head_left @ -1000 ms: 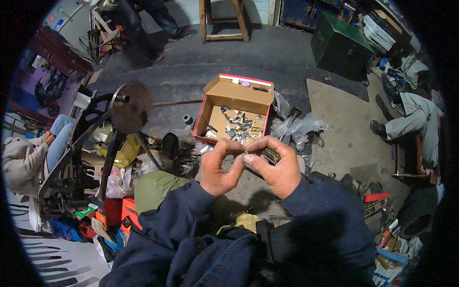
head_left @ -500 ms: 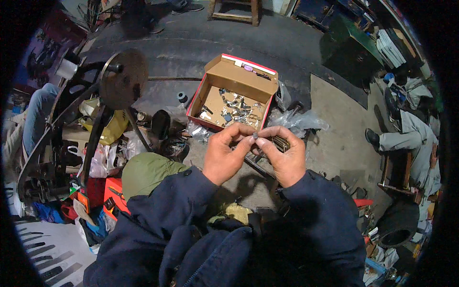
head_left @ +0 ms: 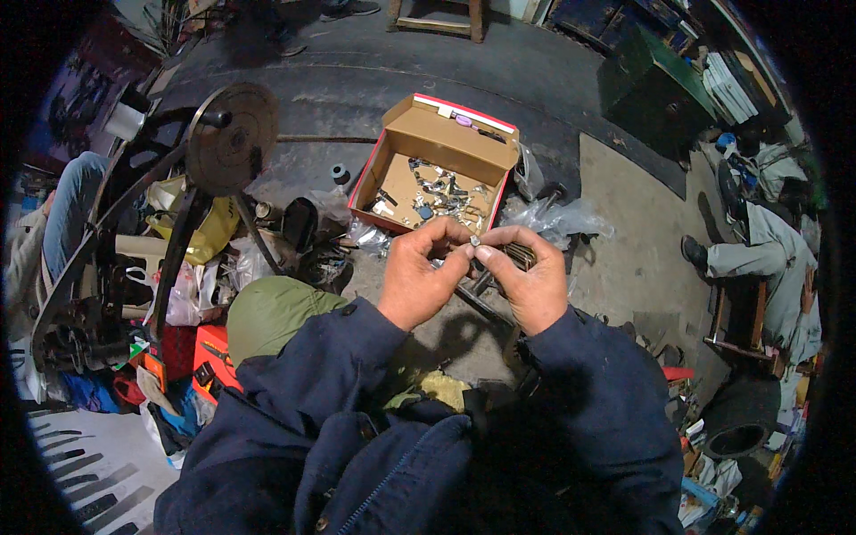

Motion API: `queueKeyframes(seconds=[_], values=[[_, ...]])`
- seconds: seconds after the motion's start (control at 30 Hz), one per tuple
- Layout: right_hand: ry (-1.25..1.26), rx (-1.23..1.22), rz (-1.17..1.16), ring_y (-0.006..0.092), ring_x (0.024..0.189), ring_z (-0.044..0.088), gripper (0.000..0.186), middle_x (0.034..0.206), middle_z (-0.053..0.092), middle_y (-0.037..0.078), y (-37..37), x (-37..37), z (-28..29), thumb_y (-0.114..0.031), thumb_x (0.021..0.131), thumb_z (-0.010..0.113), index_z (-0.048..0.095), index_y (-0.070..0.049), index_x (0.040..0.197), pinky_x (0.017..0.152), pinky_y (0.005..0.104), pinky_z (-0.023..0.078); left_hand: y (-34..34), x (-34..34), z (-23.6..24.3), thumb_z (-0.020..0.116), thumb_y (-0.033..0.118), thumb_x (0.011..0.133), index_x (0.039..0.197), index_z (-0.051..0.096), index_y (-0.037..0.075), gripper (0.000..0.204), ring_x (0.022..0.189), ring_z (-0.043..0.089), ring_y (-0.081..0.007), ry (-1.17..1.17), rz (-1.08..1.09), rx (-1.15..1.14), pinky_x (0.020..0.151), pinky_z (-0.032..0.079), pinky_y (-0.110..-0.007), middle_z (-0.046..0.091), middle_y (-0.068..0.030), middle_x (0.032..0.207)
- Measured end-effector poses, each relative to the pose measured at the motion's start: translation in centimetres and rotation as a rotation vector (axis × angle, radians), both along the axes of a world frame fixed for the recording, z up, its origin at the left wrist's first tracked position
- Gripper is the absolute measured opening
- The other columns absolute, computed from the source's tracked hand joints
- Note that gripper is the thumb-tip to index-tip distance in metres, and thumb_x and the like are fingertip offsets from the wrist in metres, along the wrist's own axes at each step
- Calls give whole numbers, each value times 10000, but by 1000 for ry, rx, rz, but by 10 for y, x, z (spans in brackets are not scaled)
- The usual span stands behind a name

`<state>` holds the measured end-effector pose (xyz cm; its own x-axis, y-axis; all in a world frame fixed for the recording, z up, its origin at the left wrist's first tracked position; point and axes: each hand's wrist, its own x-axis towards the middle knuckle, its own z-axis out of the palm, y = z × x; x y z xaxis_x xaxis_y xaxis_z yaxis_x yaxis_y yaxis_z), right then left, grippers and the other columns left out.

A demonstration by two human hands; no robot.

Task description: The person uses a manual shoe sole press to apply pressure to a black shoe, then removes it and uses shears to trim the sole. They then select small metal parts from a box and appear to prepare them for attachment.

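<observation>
Fingertips of both my hands meet in front of the cardboard box, pinching a small shiny metal piece [head_left: 475, 241] whose exact kind is too small to make out. My left hand [head_left: 419, 281] is closed, thumb and forefinger on the piece's left side. From the right, my right hand [head_left: 533, 283] is also closed on it. Brass-coloured bars [head_left: 521, 256] show beside the right hand's curled fingers; whether that hand holds them I cannot tell. Just beyond, the open red-edged cardboard box [head_left: 397, 165] has many small metal parts [head_left: 441, 192] scattered over its bottom.
A metal stand with a round disc [head_left: 234, 138] rises at the left. Clear plastic bags [head_left: 562, 218] lie right of the box. A green cabinet [head_left: 655, 89] stands far right. Seated people's legs [head_left: 76, 209] show at the left and in grey trousers [head_left: 771, 259] at the right.
Both hands have shifted slightly away from me, toward the box. The small piece between the fingertips has turned and now shows a brighter face.
</observation>
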<state>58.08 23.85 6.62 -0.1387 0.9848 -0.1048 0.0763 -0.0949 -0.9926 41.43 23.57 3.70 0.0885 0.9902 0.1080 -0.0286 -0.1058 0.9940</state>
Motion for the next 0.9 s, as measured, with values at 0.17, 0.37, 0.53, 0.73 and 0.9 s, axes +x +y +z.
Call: queueKeyframes(seconds=[0.17,0.37,0.53,0.73,0.9], values=[[-11,28,2,79,840,653,82,933,727,37,0,2,-2,-57,924,703,697,8,973,751,262,554,1,1,-3,645,-3,921,936,629,-27,33,747,672,-90,19,1,-26,674,532,-258,679,-35,828],[29,19,-31,71,821,641,79,897,723,26,1,2,-6,-62,910,716,702,0,955,749,254,536,1,2,-6,641,-3,931,947,625,-22,30,759,669,-87,10,-11,-28,681,532,-256,675,-27,836],[-26,-26,11,79,863,637,100,922,718,21,1,7,-8,-74,924,713,695,5,984,816,265,524,1,3,-7,642,0,936,957,623,-17,33,758,666,-87,-15,-40,-69,681,531,-256,677,-28,851],[-74,-11,-13,83,920,630,146,962,707,19,2,6,-7,-83,937,698,699,13,1047,860,271,515,1,2,-13,653,29,928,957,611,-18,69,761,657,-86,-22,-57,-150,686,526,-260,672,-31,853],[-84,68,61,97,920,632,250,1000,712,39,1,6,-6,-108,906,721,698,7,1126,869,292,524,3,4,-16,650,39,889,928,617,-10,71,739,607,-68,-20,-20,-125,672,496,-258,646,-20,804]])
